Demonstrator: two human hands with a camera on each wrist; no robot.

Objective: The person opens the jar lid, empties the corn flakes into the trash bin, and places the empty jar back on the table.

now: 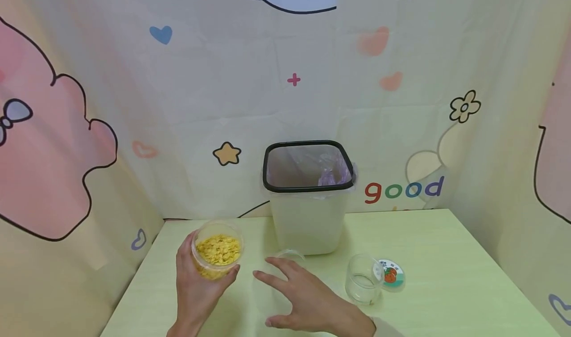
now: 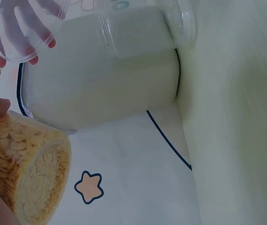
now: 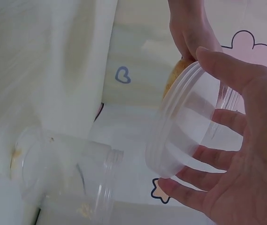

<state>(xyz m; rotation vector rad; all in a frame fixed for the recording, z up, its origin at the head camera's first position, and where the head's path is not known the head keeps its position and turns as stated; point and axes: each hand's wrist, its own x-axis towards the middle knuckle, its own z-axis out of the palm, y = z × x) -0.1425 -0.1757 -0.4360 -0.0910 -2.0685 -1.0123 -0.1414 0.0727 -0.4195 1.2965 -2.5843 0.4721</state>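
Note:
My left hand [image 1: 195, 285] grips a clear plastic jar of corn flakes [image 1: 218, 251], its open mouth tilted toward the head camera. Yellow flakes fill much of that jar, and they show through its wall and base in the left wrist view. Beside it, my right hand [image 1: 312, 297] holds a translucent lid [image 3: 182, 124] by the rim, thumb on one edge and spread fingertips along the other. The lid is hardly visible from the head. Behind the right hand stands a clear jar [image 3: 74, 171] with a few yellowish crumbs, partly hidden in the head view.
At the back of the pale table [image 1: 450, 277] stands a white bin [image 1: 308, 223] with a black rim and a plastic liner. A second clear jar [image 1: 362, 282] is to the right, next to a round lid with a tomato picture [image 1: 391, 275]. Printed curtains surround the table.

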